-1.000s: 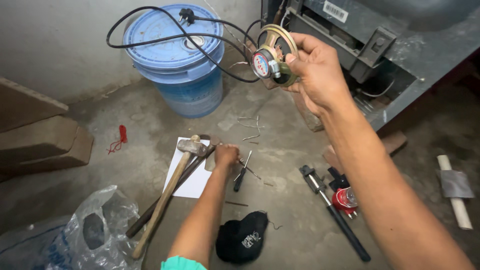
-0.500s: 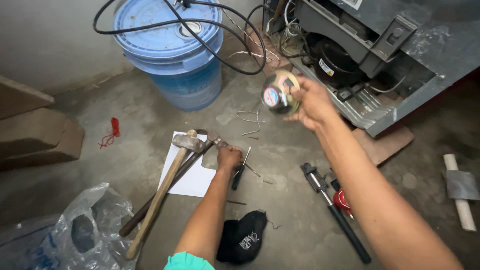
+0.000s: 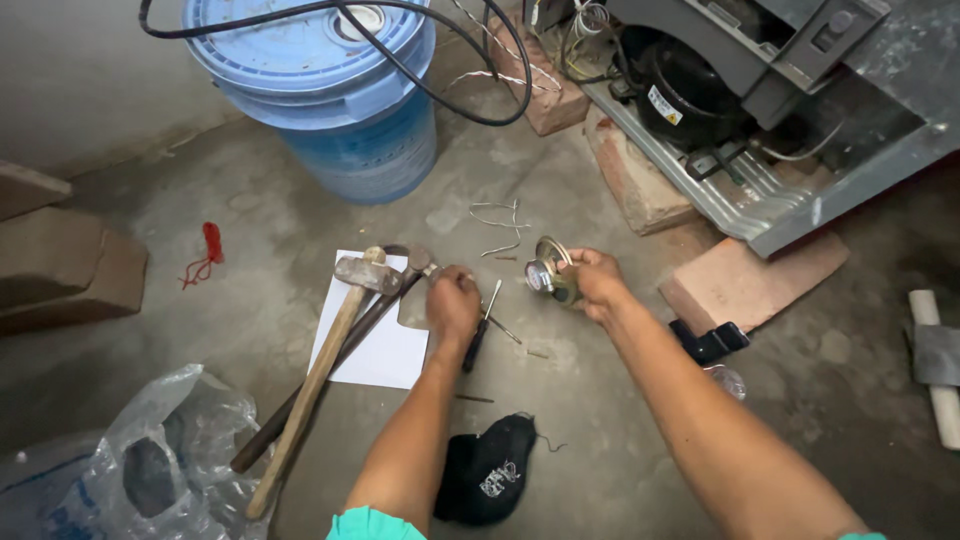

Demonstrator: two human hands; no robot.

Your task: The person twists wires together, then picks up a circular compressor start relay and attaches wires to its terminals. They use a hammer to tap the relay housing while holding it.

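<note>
— How is the light?

— Soft and even, daylight-like, with weak shadows on the grey concrete floor. No hard glare, just a dull sheen on the round blue plastic bucket and the crumpled clear plastic bag.

— Sharpness?

— The centre is fairly crisp. Wide-angle stretch bends the edges, and the forearms near the bottom look soft.

Round gauge part with coiled thin tube: shiny metal, glossy face.
Long-handled hammer: worn matt wood, dull metal head.
White sheet: smooth matt paper.
Blue bucket: smooth plastic.
Floor: rough concrete.
</note>
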